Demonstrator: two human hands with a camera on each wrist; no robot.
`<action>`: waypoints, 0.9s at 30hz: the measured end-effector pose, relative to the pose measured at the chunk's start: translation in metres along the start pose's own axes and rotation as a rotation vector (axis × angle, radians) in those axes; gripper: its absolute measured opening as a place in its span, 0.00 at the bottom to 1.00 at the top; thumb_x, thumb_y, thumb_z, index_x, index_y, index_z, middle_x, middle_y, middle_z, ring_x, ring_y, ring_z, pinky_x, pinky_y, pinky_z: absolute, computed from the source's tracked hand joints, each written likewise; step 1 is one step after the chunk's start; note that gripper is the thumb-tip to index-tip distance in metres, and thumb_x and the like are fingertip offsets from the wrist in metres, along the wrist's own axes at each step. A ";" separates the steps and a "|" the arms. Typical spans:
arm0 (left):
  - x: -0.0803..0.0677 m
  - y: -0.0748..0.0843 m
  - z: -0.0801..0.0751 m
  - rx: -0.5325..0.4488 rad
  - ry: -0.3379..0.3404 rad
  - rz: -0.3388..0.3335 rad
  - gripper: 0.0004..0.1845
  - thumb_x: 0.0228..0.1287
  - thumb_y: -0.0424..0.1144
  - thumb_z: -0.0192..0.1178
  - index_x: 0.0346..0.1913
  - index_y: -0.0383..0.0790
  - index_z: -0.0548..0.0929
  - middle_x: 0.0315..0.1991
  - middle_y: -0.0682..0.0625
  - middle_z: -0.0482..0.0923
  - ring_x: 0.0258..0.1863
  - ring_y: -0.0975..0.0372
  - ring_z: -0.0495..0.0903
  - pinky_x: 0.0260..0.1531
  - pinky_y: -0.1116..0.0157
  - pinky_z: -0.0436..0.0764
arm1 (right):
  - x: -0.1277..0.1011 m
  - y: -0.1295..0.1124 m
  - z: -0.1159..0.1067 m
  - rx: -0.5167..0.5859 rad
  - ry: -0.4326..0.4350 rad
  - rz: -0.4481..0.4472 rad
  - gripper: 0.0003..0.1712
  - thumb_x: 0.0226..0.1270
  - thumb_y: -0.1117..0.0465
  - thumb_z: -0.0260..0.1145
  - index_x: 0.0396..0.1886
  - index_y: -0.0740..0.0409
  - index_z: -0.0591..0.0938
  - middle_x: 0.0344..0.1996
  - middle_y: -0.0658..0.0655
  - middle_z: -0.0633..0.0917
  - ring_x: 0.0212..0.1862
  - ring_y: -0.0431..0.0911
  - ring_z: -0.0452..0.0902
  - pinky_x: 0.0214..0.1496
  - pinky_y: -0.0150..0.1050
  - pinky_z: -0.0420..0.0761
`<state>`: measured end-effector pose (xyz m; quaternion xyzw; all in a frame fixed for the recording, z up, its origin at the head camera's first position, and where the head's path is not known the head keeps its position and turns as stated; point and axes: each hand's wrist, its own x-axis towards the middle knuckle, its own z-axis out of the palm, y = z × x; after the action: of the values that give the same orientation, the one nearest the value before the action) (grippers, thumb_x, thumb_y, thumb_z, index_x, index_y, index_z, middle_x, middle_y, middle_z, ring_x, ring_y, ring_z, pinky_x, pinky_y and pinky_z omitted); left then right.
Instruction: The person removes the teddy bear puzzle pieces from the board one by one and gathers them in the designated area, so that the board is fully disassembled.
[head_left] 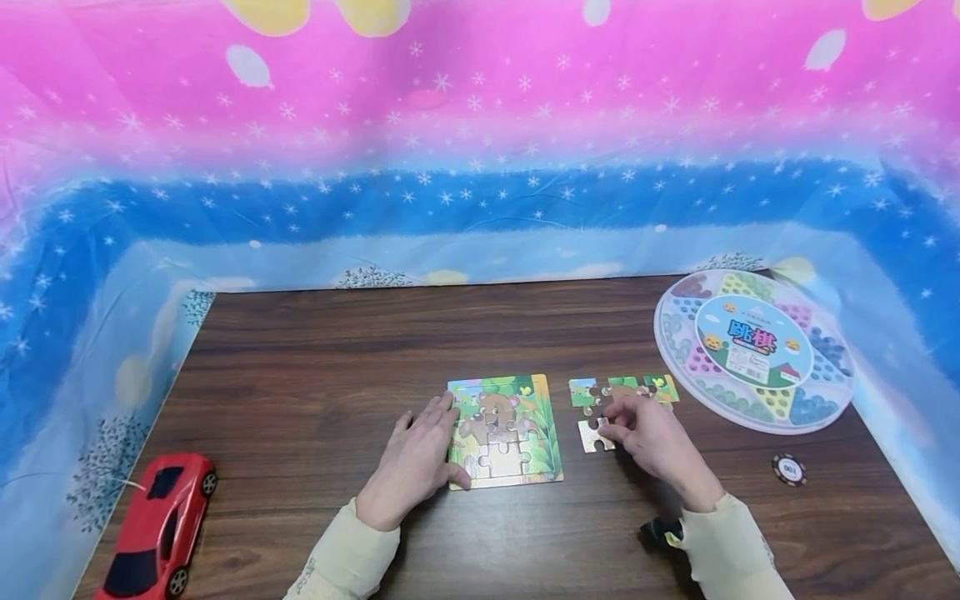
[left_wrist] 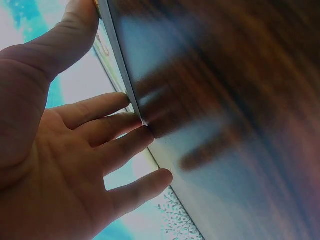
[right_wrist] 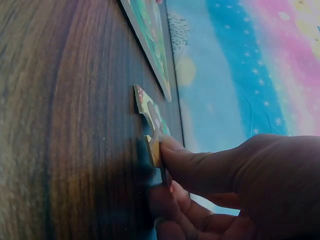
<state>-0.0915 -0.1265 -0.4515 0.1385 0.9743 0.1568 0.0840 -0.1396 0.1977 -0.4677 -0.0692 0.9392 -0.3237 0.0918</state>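
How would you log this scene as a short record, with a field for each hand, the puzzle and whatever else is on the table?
left hand: fingers extended, at the left edge of the bear jigsaw board
right hand: pinches a jigsaw piece
loose pieces: right of the board, partly hidden by the right hand
far right: round Chinese checkers set
near right: poker chip marked 100
left side: red toy car
surface: dark wood-grain table

Left sleeve [head_left: 348, 546] coloured pale cream, marked with small grey lettering [head_left: 306, 575] along its side, right sleeve [head_left: 727, 546] coloured alike
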 end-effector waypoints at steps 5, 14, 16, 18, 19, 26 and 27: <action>0.000 0.000 0.000 0.004 -0.001 0.001 0.53 0.34 0.56 0.76 0.65 0.28 0.71 0.71 0.36 0.62 0.70 0.46 0.62 0.62 0.39 0.62 | -0.001 -0.002 0.001 -0.019 -0.011 0.032 0.09 0.60 0.59 0.72 0.37 0.59 0.84 0.25 0.49 0.79 0.28 0.42 0.72 0.33 0.38 0.72; 0.000 -0.001 0.000 0.007 -0.002 0.003 0.53 0.35 0.56 0.75 0.65 0.28 0.71 0.71 0.36 0.62 0.70 0.46 0.61 0.62 0.39 0.62 | -0.003 -0.006 0.001 -0.041 -0.007 0.017 0.08 0.60 0.60 0.72 0.36 0.58 0.84 0.27 0.49 0.79 0.29 0.42 0.72 0.34 0.39 0.72; 0.000 -0.001 0.000 0.013 -0.002 0.004 0.53 0.35 0.56 0.75 0.65 0.29 0.71 0.71 0.36 0.62 0.70 0.46 0.62 0.62 0.39 0.63 | -0.003 -0.007 0.000 -0.048 -0.011 0.013 0.08 0.61 0.60 0.72 0.36 0.58 0.84 0.27 0.50 0.79 0.30 0.42 0.72 0.35 0.39 0.73; 0.000 -0.001 0.000 0.017 -0.002 0.006 0.53 0.35 0.56 0.75 0.65 0.29 0.71 0.71 0.36 0.61 0.70 0.46 0.62 0.62 0.39 0.63 | -0.002 -0.007 0.000 -0.058 -0.016 0.009 0.07 0.61 0.60 0.71 0.36 0.58 0.84 0.27 0.50 0.79 0.30 0.43 0.72 0.35 0.40 0.73; 0.000 -0.001 0.000 0.019 -0.002 0.007 0.53 0.35 0.57 0.75 0.65 0.29 0.71 0.71 0.36 0.62 0.70 0.46 0.62 0.62 0.39 0.63 | -0.002 -0.007 0.000 -0.063 -0.017 0.005 0.07 0.61 0.60 0.71 0.36 0.58 0.84 0.27 0.50 0.80 0.30 0.43 0.72 0.35 0.40 0.73; 0.001 0.000 0.000 0.021 0.001 0.007 0.53 0.35 0.57 0.75 0.65 0.29 0.71 0.71 0.36 0.62 0.70 0.46 0.62 0.62 0.39 0.63 | -0.001 -0.008 0.001 -0.077 -0.019 -0.008 0.08 0.61 0.61 0.72 0.37 0.59 0.84 0.27 0.50 0.80 0.29 0.43 0.73 0.34 0.40 0.73; 0.001 0.000 0.000 0.021 0.001 0.006 0.53 0.35 0.57 0.75 0.65 0.29 0.71 0.71 0.36 0.62 0.70 0.46 0.62 0.62 0.39 0.63 | -0.001 -0.008 0.001 -0.078 -0.018 -0.007 0.08 0.61 0.61 0.72 0.37 0.59 0.84 0.27 0.50 0.80 0.29 0.42 0.73 0.34 0.40 0.73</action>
<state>-0.0925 -0.1265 -0.4518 0.1424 0.9755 0.1466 0.0817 -0.1380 0.1913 -0.4633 -0.0789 0.9500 -0.2864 0.0961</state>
